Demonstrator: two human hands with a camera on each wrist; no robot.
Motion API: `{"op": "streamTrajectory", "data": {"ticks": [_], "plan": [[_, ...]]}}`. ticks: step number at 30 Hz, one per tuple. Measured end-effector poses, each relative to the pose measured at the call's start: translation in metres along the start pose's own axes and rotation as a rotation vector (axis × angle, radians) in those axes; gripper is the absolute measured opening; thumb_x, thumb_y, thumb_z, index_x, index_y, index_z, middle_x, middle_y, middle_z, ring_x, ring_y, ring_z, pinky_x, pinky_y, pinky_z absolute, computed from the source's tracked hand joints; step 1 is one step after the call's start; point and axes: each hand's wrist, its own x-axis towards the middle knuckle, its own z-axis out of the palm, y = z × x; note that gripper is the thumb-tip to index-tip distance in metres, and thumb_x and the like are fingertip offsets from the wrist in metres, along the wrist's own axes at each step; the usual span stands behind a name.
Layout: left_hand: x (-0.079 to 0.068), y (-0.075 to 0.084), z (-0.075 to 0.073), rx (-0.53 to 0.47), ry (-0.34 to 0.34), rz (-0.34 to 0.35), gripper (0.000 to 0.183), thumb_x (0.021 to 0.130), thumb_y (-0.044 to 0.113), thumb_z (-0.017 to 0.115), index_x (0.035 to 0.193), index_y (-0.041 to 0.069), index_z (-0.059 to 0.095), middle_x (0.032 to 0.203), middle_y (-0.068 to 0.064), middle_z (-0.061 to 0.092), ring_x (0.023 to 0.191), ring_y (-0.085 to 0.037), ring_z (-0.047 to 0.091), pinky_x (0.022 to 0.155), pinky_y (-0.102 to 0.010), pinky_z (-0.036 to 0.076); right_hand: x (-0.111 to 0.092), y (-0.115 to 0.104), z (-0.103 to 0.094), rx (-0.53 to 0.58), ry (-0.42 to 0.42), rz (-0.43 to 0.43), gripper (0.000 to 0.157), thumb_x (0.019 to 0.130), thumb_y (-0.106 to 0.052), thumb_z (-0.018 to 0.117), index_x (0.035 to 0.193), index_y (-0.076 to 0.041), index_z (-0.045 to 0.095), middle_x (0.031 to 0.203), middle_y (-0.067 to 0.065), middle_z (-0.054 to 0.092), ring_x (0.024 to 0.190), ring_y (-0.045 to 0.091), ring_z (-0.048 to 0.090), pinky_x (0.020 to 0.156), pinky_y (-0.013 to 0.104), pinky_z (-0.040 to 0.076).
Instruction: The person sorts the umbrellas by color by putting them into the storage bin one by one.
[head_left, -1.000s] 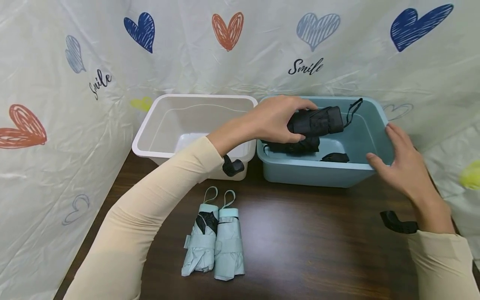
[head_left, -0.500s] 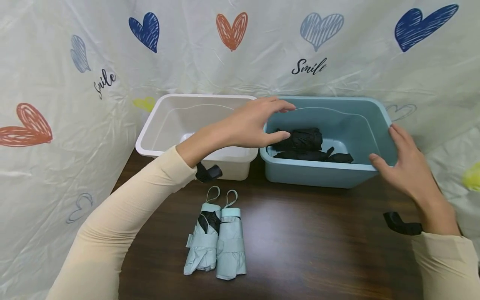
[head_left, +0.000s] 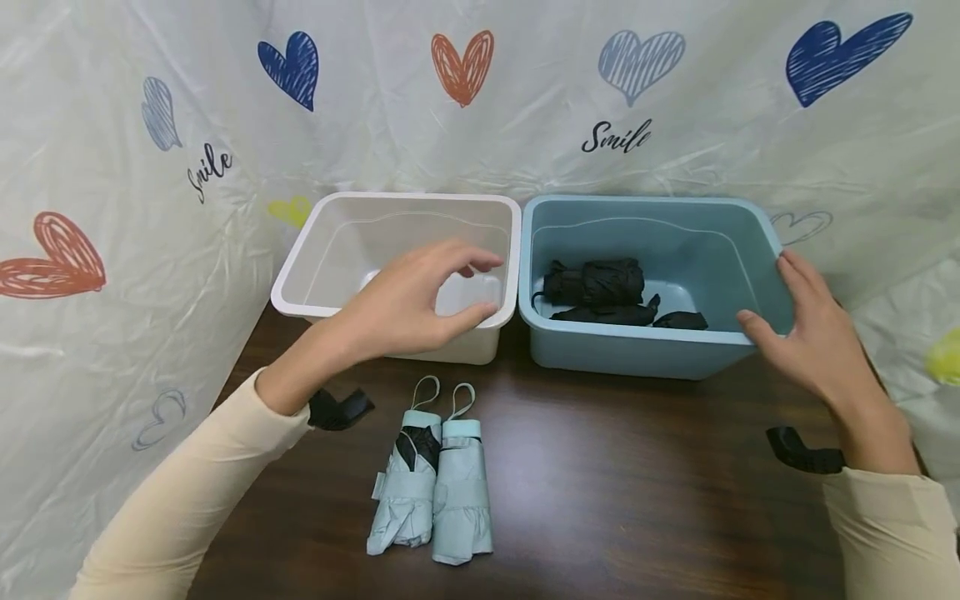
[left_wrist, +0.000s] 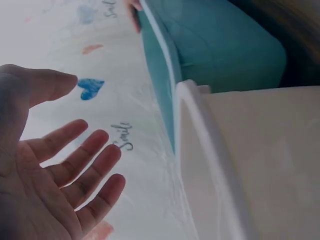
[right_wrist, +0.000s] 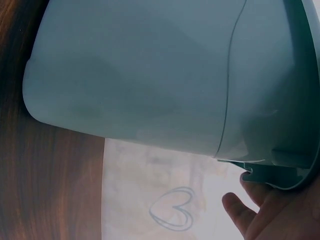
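Observation:
My left hand is in the air over the front of the white bin, thumb and fingers spread with nothing between them. In the left wrist view its palm and loosely bent fingers show beside the bin's rim. My right hand holds the front right corner of the blue bin, thumb at the front rim and fingers along the side. Inside that bin lie a folded black umbrella and more black folded bundles, partly hidden by the front wall.
Two folded pale green umbrellas with wrist loops lie side by side on the dark wooden table, in front of the bins. Behind the bins hangs a white sheet printed with hearts. The two bins stand side by side.
My left hand let go of a black umbrella in the blue bin, then drew back leftward over the white bin. The right hand has stayed at the blue bin's corner.

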Motion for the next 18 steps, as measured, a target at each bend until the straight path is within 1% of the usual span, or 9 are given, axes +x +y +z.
{"op": "streamTrajectory", "data": {"ticks": [3,6,9,13,18], "plan": [[-0.023,-0.004,0.001,0.003,0.033,-0.057,0.047,0.097,0.036,0.075,0.140,0.020,0.065,0.135,0.003,0.070,0.121,-0.017,0.067,0.105,-0.040,0.054,0.001,-0.001,-0.002,-0.010,-0.002,-0.006,0.085,0.101,-0.032,0.059,0.168,0.000,0.018,0.177,0.025,0.014,0.158,0.059,0.019,0.123,0.079,0.015],[-0.041,-0.007,0.000,0.001,0.051,-0.108,0.047,0.097,0.037,0.076,0.141,0.022,0.065,0.137,0.005,0.069,0.121,-0.015,0.067,0.105,-0.041,0.054,0.003,-0.001,-0.004,-0.008,-0.001,-0.006,0.085,0.100,-0.032,0.059,0.168,0.000,0.018,0.177,0.024,0.014,0.157,0.059,0.019,0.123,0.079,0.015],[-0.054,-0.010,-0.002,-0.003,0.079,-0.117,0.048,0.097,0.035,0.076,0.142,0.021,0.064,0.139,0.005,0.068,0.122,-0.017,0.066,0.105,-0.043,0.053,0.003,0.000,-0.003,-0.002,0.009,-0.007,0.085,0.100,-0.031,0.059,0.168,-0.001,0.019,0.177,0.024,0.015,0.156,0.060,0.021,0.122,0.080,0.016],[-0.070,-0.013,-0.002,-0.003,0.136,-0.132,0.051,0.097,0.032,0.076,0.144,0.020,0.063,0.142,0.003,0.065,0.127,-0.020,0.064,0.107,-0.046,0.052,0.003,0.001,-0.001,-0.001,0.007,-0.004,0.084,0.100,-0.031,0.059,0.168,-0.001,0.019,0.177,0.023,0.016,0.153,0.063,0.023,0.118,0.082,0.018],[-0.090,-0.019,0.000,-0.022,0.205,-0.174,0.052,0.096,0.026,0.077,0.145,0.021,0.062,0.141,0.003,0.065,0.129,-0.019,0.062,0.109,-0.045,0.051,0.002,0.001,0.001,-0.004,-0.005,0.001,0.085,0.101,-0.032,0.058,0.169,-0.002,0.017,0.177,0.024,0.014,0.156,0.061,0.020,0.121,0.081,0.016]]}}
